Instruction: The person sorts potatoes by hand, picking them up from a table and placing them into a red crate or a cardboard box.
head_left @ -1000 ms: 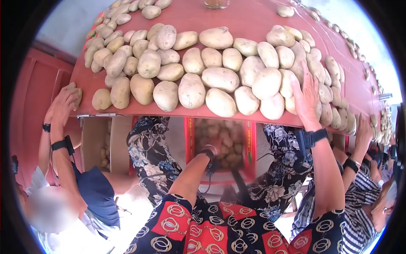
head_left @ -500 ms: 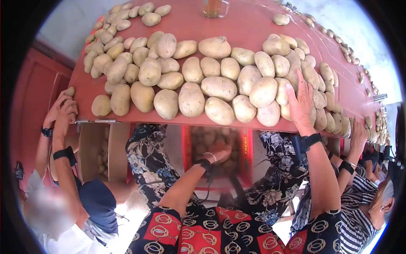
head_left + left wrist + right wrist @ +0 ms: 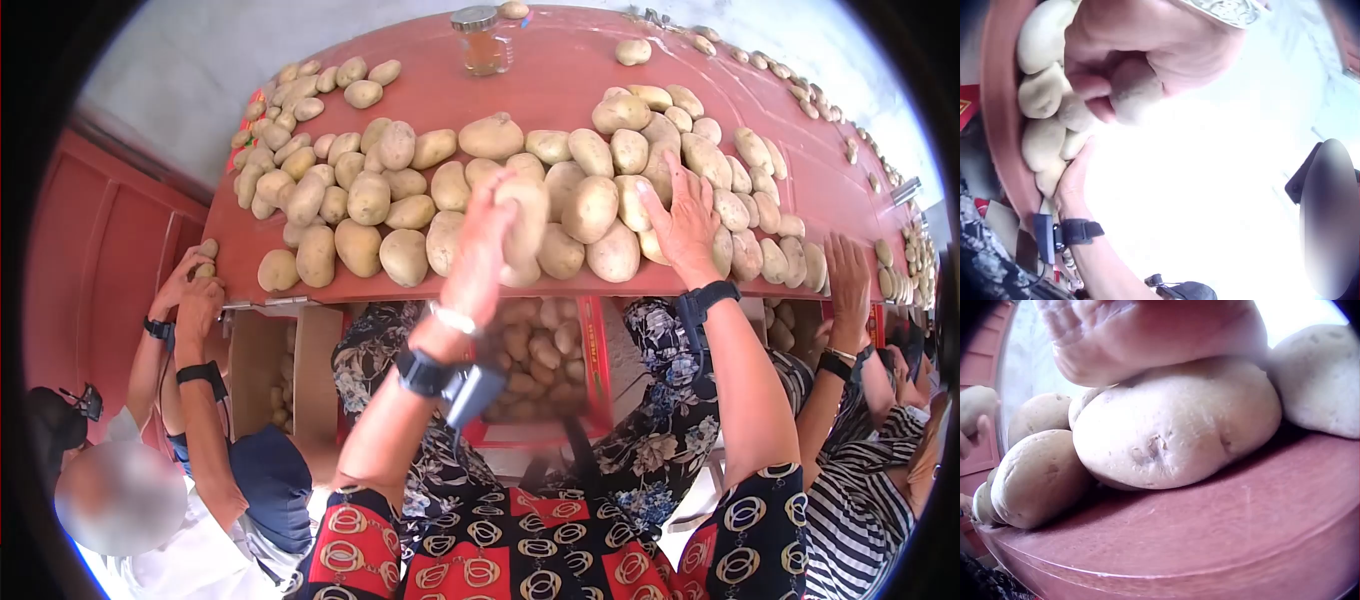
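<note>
Above the front row on the table, my left hand (image 3: 478,258) grips a potato (image 3: 526,220), its fingers curled round one side. In the left wrist view that hand (image 3: 1141,44) has the potato (image 3: 1135,94) between its fingers. My right hand (image 3: 688,222) lies with its fingers spread against the potatoes at the right of the pile. The right wrist view has this hand (image 3: 1160,337) resting on a large potato (image 3: 1179,425), with another potato (image 3: 1041,478) beside it. Below the table edge, a red crate (image 3: 598,375) holds many potatoes.
A glass jar with a lid (image 3: 482,45) stands at the back of the red table (image 3: 400,40). A cardboard box (image 3: 318,370) with potatoes is under the table at the left. People sit on both sides, their hands (image 3: 190,290) at the table's edge.
My left hand has come up out of the crate and over the table with a potato in its grip. My right hand stays against the pile. The head view has shifted, so more of the jar shows.
</note>
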Tool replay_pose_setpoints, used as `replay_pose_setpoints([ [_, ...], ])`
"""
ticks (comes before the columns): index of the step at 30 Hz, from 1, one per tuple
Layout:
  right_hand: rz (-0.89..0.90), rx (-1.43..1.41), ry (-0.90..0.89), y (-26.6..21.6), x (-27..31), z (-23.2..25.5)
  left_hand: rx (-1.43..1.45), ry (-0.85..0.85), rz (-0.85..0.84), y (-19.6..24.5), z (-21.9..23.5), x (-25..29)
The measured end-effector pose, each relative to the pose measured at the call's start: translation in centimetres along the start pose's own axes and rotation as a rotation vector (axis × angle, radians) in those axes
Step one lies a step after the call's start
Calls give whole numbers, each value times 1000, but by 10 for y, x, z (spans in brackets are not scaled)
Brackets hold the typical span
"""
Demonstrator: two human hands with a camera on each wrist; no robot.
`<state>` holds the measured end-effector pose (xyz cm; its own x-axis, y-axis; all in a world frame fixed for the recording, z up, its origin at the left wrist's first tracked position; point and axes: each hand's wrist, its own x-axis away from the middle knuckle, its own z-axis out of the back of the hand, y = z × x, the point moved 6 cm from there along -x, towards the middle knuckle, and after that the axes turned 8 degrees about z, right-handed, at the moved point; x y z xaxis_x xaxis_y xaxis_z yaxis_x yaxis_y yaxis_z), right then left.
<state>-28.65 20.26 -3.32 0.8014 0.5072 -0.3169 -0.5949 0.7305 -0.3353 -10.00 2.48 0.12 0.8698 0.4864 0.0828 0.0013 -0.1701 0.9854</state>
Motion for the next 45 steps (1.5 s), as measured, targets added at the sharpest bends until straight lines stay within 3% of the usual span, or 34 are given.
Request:
replay_pose_setpoints([
  [2,0,1,0,-1,-2,0,-21,10,-5,-4,7,-31],
  [6,-20,7,-13,0,0,1,-416,209,-280,8,11,-74],
  [7,-17,4,-12,-3,0,3,-420,204,-280,13,6,-76],
  [9,-19,-7,-6,-5,-1,3,-802,347,-165,27,-1,-81],
  [11,2,-30,16,-4,0,4,-916,379,-182,28,-15,-84],
  [13,-5,-20,5,-4,1,5,-1220,481,-268,18,-28,-92],
  [14,-7,-13,-6,-5,0,5,-1224,479,-271,11,-28,-99],
  [16,-4,-39,2,-6,-1,6,-825,303,-223,-5,-31,-109],
  [25,0,-81,32,-2,-2,3,-154,160,24,-20,7,-121],
  [28,17,-77,66,6,8,-6,52,119,-52,-27,7,-108],
  [30,28,-65,75,2,-2,-3,-682,86,-80,-16,1,-110],
  [31,35,-72,74,0,-2,-4,-686,95,-81,-15,4,-111],
  [33,0,-23,60,2,-2,-4,-1052,231,-234,-7,2,-111],
  [35,18,-31,62,4,-2,-5,-886,215,-207,-15,13,-129],
  [37,15,-29,66,5,-2,-6,-689,122,-19,-23,19,-139],
  [41,22,-13,71,6,-3,-8,-573,153,106,-20,21,-133],
  [43,7,-16,58,4,-3,-6,-398,-43,252,-21,9,-131],
  [45,7,-16,57,2,-3,-6,-435,-48,265,-20,7,-131],
])
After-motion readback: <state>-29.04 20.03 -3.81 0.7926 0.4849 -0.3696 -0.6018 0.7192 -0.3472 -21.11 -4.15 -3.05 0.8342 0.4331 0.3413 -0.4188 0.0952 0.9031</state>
